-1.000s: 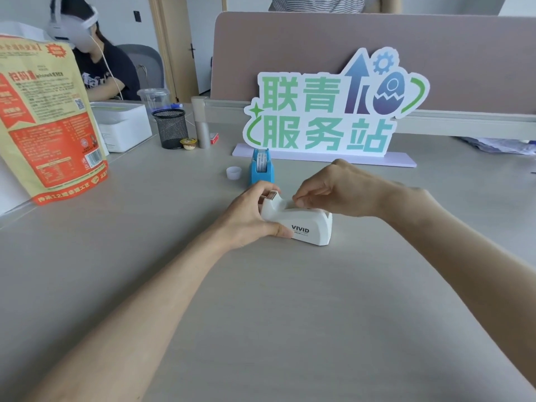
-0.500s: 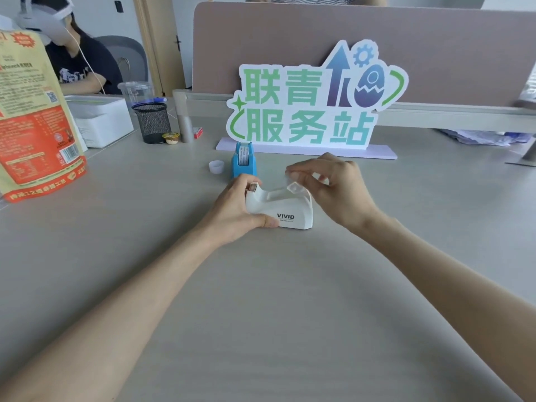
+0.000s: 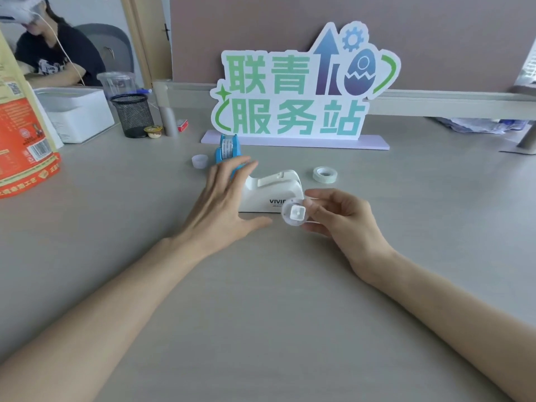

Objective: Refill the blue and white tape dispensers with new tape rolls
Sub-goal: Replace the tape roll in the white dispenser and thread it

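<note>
The white tape dispenser (image 3: 272, 188) marked VIVID stands on the grey table, its slot empty. My left hand (image 3: 224, 203) hovers just left of it, fingers spread, holding nothing. In front of the dispenser, my right hand (image 3: 336, 216) pinches a white round spool core (image 3: 294, 214) with a square hub. A new tape roll (image 3: 324, 174) lies flat to the right behind the dispenser. The blue tape dispenser (image 3: 227, 147) with a roll in it stands behind my left hand, partly covered by my fingers.
A small white cap (image 3: 200, 161) lies left of the blue dispenser. A big green-lettered sign (image 3: 295, 91) stands behind. At the back left are a black mesh cup (image 3: 133, 116), a white box (image 3: 78, 111) and an orange bag (image 3: 23, 132). A person sits at far left.
My right hand has lifted the spool core out of the white dispenser and brought it forward. My left hand has let go of the dispenser and opened. The tape roll is now uncovered.
</note>
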Motion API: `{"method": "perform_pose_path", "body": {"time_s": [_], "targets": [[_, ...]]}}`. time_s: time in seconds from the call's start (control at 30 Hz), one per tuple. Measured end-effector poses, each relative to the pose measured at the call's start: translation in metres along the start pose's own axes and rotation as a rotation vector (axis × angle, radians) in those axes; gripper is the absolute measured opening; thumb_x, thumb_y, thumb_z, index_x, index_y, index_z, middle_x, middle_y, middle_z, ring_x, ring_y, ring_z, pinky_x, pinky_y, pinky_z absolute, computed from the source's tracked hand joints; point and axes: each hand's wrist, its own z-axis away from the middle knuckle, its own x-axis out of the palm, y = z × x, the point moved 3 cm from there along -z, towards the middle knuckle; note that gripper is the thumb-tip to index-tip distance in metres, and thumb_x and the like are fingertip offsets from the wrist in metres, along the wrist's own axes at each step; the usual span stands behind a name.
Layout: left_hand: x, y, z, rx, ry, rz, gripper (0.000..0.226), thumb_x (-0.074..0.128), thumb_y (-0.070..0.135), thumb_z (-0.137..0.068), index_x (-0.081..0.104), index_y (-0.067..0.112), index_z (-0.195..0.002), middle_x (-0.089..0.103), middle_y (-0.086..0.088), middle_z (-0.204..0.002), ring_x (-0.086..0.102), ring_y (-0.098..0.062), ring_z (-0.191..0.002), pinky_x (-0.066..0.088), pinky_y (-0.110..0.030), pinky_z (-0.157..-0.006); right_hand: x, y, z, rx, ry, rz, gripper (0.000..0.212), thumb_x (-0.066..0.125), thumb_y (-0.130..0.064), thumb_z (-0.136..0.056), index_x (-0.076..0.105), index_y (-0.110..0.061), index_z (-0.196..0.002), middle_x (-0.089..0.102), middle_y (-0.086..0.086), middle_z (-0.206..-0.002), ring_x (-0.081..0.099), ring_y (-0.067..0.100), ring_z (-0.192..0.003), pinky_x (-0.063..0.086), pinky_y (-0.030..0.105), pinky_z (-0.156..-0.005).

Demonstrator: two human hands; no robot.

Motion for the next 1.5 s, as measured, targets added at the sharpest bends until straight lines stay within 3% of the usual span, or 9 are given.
{"method": "perform_pose_path", "body": {"time_s": [0.2, 0.6, 0.8, 0.97, 1.1, 1.17, 1.27, 1.37, 1.5], "targets": [[-0.008, 0.044, 0.001, 0.346, 0.055, -0.069, 0.032, 0.071, 0.036, -0.082, 0.066, 0.013, -0.104, 0.062, -0.004, -0.099, 0.057, -0.026, -0.090, 0.049, -0.040, -0.083, 0.000, 0.004, 0.000, 0.033, -0.023, -0.034, 0.024, 0.064, -0.010, -0.092, 0.062, 0.000, -0.113, 0.075, 0.017, -0.103, 0.074, 0.025, -0.095, 0.060, 0.033, -0.084], [-0.003, 0.048, 0.001, 0.271, 0.040, 0.018, 0.028, 0.057, 0.039, -0.093, 0.069, 0.014, -0.092, 0.063, 0.001, -0.086, 0.058, -0.020, -0.083, 0.050, -0.040, -0.064, 0.000, 0.001, -0.002, -0.015, -0.012, 0.008, 0.009, 0.068, -0.006, -0.088, 0.062, -0.007, -0.093, 0.072, 0.013, -0.087, 0.071, 0.017, -0.078, 0.058, 0.030, -0.083], [-0.003, 0.033, 0.002, 0.161, -0.005, 0.153, 0.021, 0.066, 0.036, -0.084, 0.063, 0.017, -0.091, 0.060, 0.006, -0.090, 0.056, -0.018, -0.086, 0.049, -0.044, -0.072, -0.007, -0.006, 0.002, -0.363, -0.035, 0.640, 0.011, 0.073, -0.014, -0.085, 0.064, -0.021, -0.082, 0.069, -0.013, -0.085, 0.066, -0.001, -0.086, 0.044, 0.006, -0.074], [-0.003, 0.028, 0.003, 0.046, -0.014, 0.185, 0.020, 0.068, 0.040, -0.080, 0.060, 0.024, -0.090, 0.050, 0.020, -0.083, 0.044, 0.000, -0.078, 0.051, -0.036, -0.068, -0.001, 0.001, 0.006, -0.654, -0.141, 1.091, 0.013, 0.067, -0.015, -0.082, 0.066, -0.022, -0.093, 0.068, -0.010, -0.093, 0.062, 0.016, -0.090, 0.054, 0.039, -0.069], [-0.002, 0.029, 0.003, 0.015, -0.028, 0.169, 0.022, 0.064, 0.045, -0.080, 0.058, 0.025, -0.088, 0.050, 0.031, -0.076, 0.045, -0.006, -0.071, 0.038, -0.020, -0.058, -0.013, -0.006, -0.008, -0.654, -0.013, 0.982, 0.017, 0.061, -0.021, -0.084, 0.066, -0.019, -0.100, 0.067, -0.008, -0.100, 0.062, 0.016, -0.097, 0.051, 0.034, -0.075], [-0.001, 0.029, 0.003, -0.004, -0.040, 0.166, 0.021, 0.066, 0.043, -0.080, 0.057, 0.025, -0.088, 0.050, 0.038, -0.080, 0.046, -0.003, -0.068, 0.032, -0.013, -0.055, -0.026, -0.005, -0.029, -0.633, 0.071, 1.101, 0.022, 0.058, -0.015, -0.087, 0.064, -0.015, -0.108, 0.066, 0.001, -0.112, 0.060, 0.024, -0.110, 0.052, 0.037, -0.076], [0.001, 0.028, 0.003, 0.010, -0.061, 0.160, 0.019, 0.069, 0.037, -0.081, 0.058, 0.024, -0.089, 0.050, 0.029, -0.074, 0.045, 0.013, -0.068, 0.034, -0.018, -0.058, -0.039, 0.002, -0.061, -0.422, 0.055, 1.297, 0.044, 0.054, -0.020, -0.090, 0.051, -0.017, -0.134, 0.049, 0.002, -0.145, 0.044, 0.026, -0.133, 0.048, 0.042, -0.095], [0.002, 0.029, 0.003, 0.032, -0.075, 0.147, 0.018, 0.069, 0.036, -0.081, 0.060, 0.024, -0.091, 0.049, 0.026, -0.074, 0.045, 0.012, -0.068, 0.039, -0.022, -0.060, -0.039, 0.008, -0.074, -0.277, -0.070, 1.340, 0.056, 0.047, -0.025, -0.093, 0.034, -0.022, -0.148, 0.027, -0.005, -0.161, 0.024, 0.021, -0.147, 0.032, 0.044, -0.114], [-0.001, 0.030, 0.003, 0.013, -0.067, 0.137, 0.018, 0.070, 0.035, -0.081, 0.060, 0.025, -0.093, 0.050, 0.032, -0.075, 0.044, 0.000, -0.069, 0.036, -0.019, -0.059, -0.040, 0.007, -0.071, -0.292, 0.020, 1.267, 0.042, 0.051, -0.027, -0.094, 0.053, -0.021, -0.136, 0.053, -0.001, -0.144, 0.040, 0.023, -0.137, 0.039, 0.038, -0.106]]}}
